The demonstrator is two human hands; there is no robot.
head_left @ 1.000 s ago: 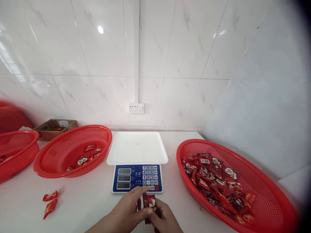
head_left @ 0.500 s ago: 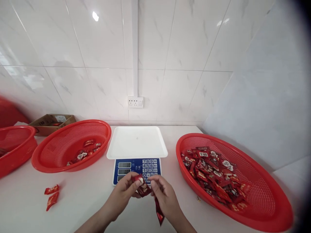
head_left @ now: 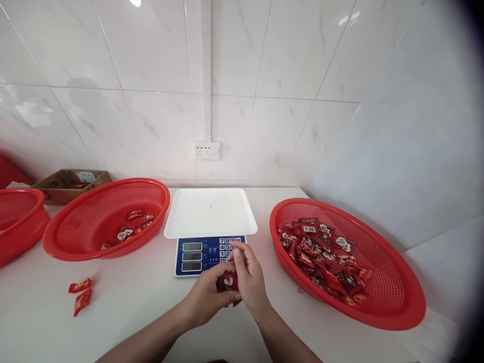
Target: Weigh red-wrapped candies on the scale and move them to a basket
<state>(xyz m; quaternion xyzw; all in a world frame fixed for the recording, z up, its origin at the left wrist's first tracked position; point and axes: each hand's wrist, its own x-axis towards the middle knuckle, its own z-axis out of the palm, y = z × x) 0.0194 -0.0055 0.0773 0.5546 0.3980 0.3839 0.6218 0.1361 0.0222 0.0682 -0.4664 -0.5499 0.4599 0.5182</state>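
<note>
Both my hands meet just in front of the blue-faced scale (head_left: 209,251). My left hand (head_left: 207,297) is closed around a small red candy packet (head_left: 229,281). Pressed against the same packet from the right, my right hand (head_left: 247,277) has its fingers curled and its fingertips raised over the scale's keypad. The scale's white tray (head_left: 210,213) has nothing on it. At the right stands a red mesh basket (head_left: 378,297) holding several red candy packets (head_left: 321,252).
A second red basket (head_left: 75,237) at the left holds a few packets. Another red basket (head_left: 18,222) sits at the far left edge, with a cardboard box (head_left: 68,181) behind. Two loose packets (head_left: 80,293) lie on the white counter. A wall socket (head_left: 207,149) is above the scale.
My hands have come together around the packet; half a second ago they were slightly apart, with a packet hanging from the right hand. The view has tilted a little downward.
</note>
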